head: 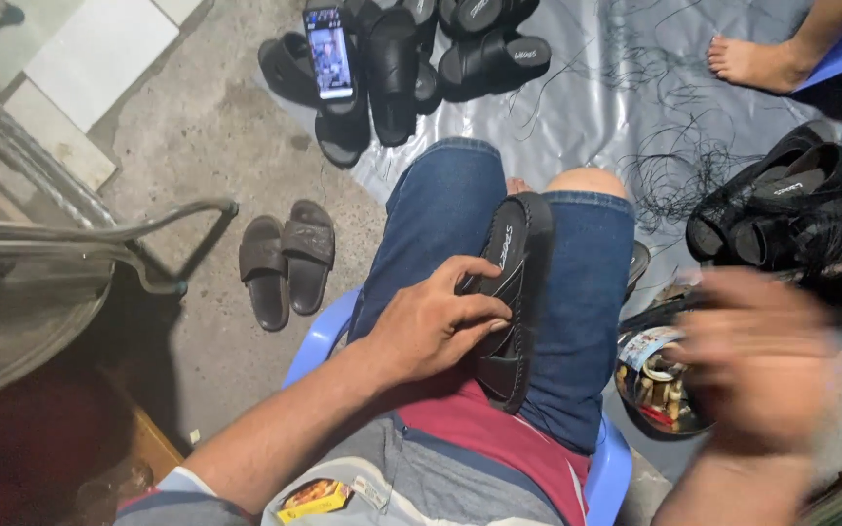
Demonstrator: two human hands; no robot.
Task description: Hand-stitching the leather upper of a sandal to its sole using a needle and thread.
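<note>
A small yellow packet (314,497) lies at my shirt hem. My left hand (431,321) presses curled fingers (484,312) onto the black sandal (514,282) on my lap; my right hand (757,356) is blurred, its grip unclear.

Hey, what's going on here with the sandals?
A seated person's left hand presses a black slide sandal between their knees, on blue denim shorts. Their right hand is blurred, hovering over a round tin of small items. More black sandals are heaped on a grey plastic sheet, where a propped phone stands.
</note>
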